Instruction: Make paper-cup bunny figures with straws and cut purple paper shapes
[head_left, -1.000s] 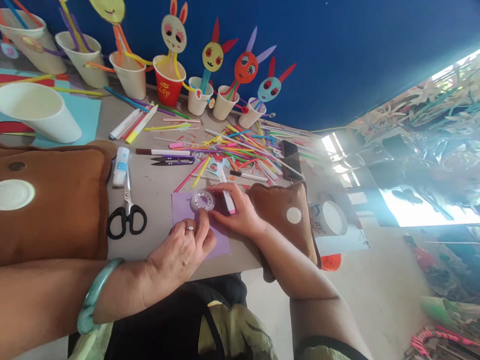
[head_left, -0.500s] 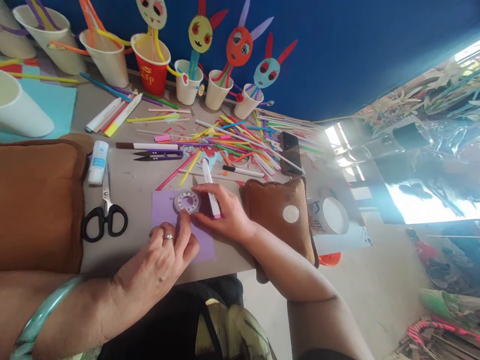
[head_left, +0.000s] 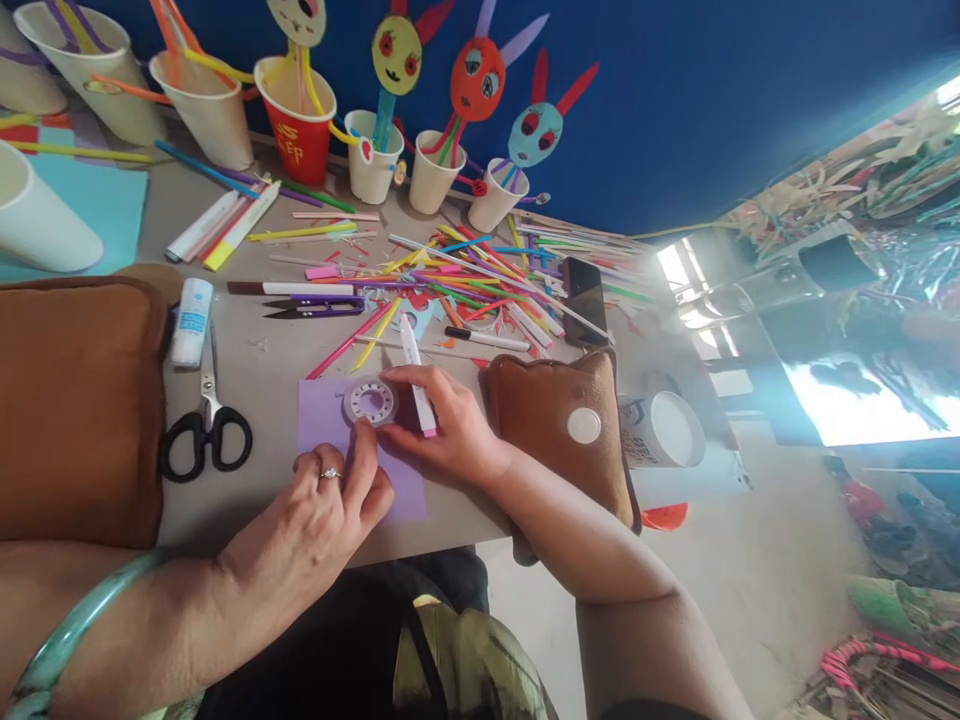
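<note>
A clear, round ring with small holes round its band, like a circle-drawing template (head_left: pixel 388 402), lies on a sheet of purple paper (head_left: pixel 319 425). My right hand (head_left: pixel 454 420) spans its right side, thumb and index finger closed on the edge. A white marker with a pink end (head_left: pixel 411 350) runs across that hand between the fingers; how firmly it is gripped I cannot tell. From the lower left, my left hand (head_left: pixel 330 490) presses its index fingertip on the ring's lower edge, the other fingers curled in. A ring and a green bangle are on that arm.
Black-handled scissors (head_left: pixel 214 425) and a glue stick (head_left: pixel 192 322) lie left, beside a brown cushion (head_left: pixel 75 410). Coloured sticks (head_left: pixel 480 280) and scraps are heaped behind. Paper cups with puppets, such as a red cup (head_left: pixel 300 140), line the wall. Another brown cushion (head_left: pixel 551 400) sits right.
The whole view has shifted slightly. Both hands keep nearly the same place on the ring and the purple paper, and nothing has been picked up or let go.
</note>
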